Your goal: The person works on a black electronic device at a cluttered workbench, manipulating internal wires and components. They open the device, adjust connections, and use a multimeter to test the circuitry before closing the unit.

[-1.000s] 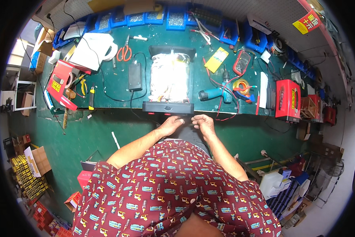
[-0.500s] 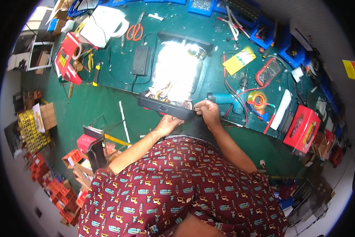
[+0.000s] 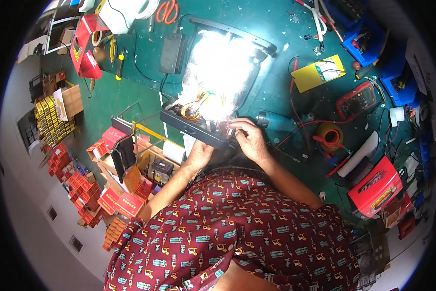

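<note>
A case with black end panels (image 3: pixel 193 130) lies at the bench's near edge, its middle washed out by glare. Coloured wires (image 3: pixel 197 107) bunch up inside its near end. My left hand (image 3: pixel 201 153) grips the near panel from below, with its fingertips hidden under it. At the panel's right corner my right hand (image 3: pixel 251 139) pinches beside the wires; what lies between its fingertips is too small to make out. A teal cordless drill (image 3: pixel 277 120) lies just right of that hand. Beyond the case's left side rests a black power adapter (image 3: pixel 173 53) with its cord.
On the right lie a red multimeter (image 3: pixel 356 100), a yellow card (image 3: pixel 315 75), a tape roll (image 3: pixel 330 135) and a red box (image 3: pixel 375 186). Blue bins (image 3: pixel 366 42) line the far right. Orange-handled scissors (image 3: pixel 167 12) and a utility knife (image 3: pixel 120 66) lie left. Cartons (image 3: pixel 130 206) stand on the floor.
The view has shifted, and the case sits more slanted, its near right corner lower. My right hand's fingers have come in over that corner to the wires. My left hand stays under the panel.
</note>
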`<state>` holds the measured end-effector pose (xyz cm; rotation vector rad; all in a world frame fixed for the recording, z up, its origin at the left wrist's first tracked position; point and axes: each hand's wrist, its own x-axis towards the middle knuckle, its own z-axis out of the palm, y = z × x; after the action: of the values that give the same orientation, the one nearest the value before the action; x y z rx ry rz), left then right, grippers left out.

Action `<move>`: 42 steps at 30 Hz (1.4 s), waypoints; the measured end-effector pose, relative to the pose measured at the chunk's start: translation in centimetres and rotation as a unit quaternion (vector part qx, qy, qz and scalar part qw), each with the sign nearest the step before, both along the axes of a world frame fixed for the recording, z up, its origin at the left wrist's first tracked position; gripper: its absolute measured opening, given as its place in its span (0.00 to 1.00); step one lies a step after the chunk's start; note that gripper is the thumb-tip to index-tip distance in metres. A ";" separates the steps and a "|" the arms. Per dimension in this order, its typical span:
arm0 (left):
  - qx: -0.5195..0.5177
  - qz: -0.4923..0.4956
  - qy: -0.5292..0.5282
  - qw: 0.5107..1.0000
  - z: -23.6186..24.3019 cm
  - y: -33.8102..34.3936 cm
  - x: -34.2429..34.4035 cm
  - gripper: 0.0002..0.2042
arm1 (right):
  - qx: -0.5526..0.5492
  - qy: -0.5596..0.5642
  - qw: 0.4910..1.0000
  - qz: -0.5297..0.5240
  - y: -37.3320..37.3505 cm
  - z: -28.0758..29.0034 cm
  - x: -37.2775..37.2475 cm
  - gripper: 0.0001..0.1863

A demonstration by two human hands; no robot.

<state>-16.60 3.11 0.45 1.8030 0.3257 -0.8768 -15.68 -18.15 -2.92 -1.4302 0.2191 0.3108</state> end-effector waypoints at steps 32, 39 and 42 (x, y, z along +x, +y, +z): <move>0.104 -0.026 0.027 0.994 -0.6 1.8 -0.7 0.20 | -0.014 -0.055 0.976 0.210 -0.3 -0.7 3.2 0.24; 0.102 0.005 0.020 0.995 0.1 1.2 0.4 0.14 | 0.007 -0.022 0.976 0.215 0.3 -1.7 2.7 0.23; 0.086 0.067 0.039 0.993 0.5 0.4 0.8 0.09 | -0.002 -0.022 0.976 0.215 0.3 -1.9 2.4 0.22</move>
<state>-15.78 3.50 0.99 1.8817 0.5818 -0.8470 -13.25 -17.85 -4.82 -1.4805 -0.1303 0.6314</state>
